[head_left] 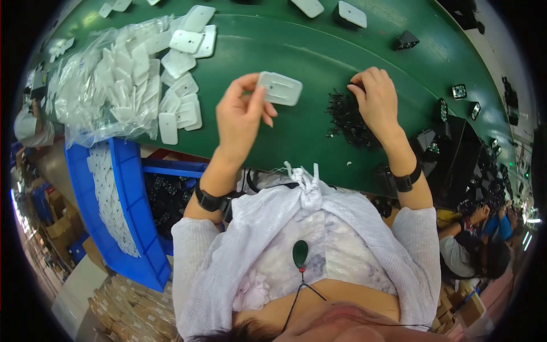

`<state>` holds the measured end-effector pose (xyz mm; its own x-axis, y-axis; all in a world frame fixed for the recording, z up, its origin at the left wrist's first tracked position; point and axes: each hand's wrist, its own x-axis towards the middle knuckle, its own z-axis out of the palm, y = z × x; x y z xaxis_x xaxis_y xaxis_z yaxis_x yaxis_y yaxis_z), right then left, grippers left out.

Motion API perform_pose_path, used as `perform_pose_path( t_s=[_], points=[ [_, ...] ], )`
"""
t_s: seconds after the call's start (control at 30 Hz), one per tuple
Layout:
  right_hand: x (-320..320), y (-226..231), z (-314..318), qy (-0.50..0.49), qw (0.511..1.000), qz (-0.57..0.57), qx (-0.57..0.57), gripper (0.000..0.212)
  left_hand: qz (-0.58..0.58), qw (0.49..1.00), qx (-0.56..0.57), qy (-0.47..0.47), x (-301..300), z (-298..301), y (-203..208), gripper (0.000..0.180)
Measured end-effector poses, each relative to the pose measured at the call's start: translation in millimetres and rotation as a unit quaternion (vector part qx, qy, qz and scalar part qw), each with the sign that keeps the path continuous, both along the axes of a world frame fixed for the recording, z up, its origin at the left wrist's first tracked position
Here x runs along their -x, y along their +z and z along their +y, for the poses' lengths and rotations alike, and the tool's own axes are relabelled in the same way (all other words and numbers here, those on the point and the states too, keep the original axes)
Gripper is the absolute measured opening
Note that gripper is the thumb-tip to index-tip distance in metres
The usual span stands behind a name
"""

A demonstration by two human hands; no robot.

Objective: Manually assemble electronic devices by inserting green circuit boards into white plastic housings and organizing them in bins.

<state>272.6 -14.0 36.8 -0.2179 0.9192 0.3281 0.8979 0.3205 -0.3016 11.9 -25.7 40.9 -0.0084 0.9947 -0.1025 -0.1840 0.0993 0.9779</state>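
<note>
My left hand (242, 111) pinches a white plastic plate (281, 89) by its left edge, above the green table. The plate is rectangular with rounded corners, a small dark hole and raised lines. At the right, my right hand (376, 100) is over a pile of small black parts (345, 117), its thumb and fingertips drawn together. Whatever lies between those fingertips is hidden or too small to name. To the left of my left hand, loose white plates (185, 108) lie beside a clear plastic bag (85, 85) full of similar plates.
A blue bin (131, 199) with white pieces stands at the table's left front edge, near a container of black parts (165, 196). A black box (453, 159) and several small black units (459, 91) are on the right. More white plates (352, 14) lie at the far side.
</note>
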Motion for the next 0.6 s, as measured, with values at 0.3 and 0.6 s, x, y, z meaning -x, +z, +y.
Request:
perform_pose_path(
  t_s=[0.3, 0.6],
  points=[
    [62.2, 47.4, -11.6, 0.073, 0.907, 0.368, 0.194, 0.017, 0.108, 0.986, -0.111, -0.053, -3.6, -9.4, 11.2, 0.018],
    [85.9, 41.0, -16.3, 0.052, 0.804, 0.544, 0.234, 0.017, 0.28, 0.902, -0.329, -0.01, -7.9, -9.0, 13.1, 0.018]
  ],
)
